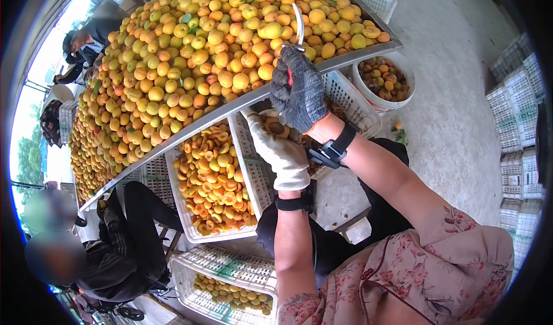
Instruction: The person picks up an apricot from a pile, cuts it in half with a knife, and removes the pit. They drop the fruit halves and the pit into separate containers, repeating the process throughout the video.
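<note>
Though partly hidden, held apricot point(277, 128) looks orange, perhaps cut open.

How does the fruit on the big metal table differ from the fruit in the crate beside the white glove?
The table fruit is mostly whole and round; the crate fruit is cut open, many pieces showing hollow centres. The table fruit spreads in a broad heap, while the crate fruit makes a much smaller pile. Both are yellow to orange.

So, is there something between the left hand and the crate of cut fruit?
Yes, a white crate wall with holes stands between the left hand and the cut fruit. Nothing else shows there.
</note>
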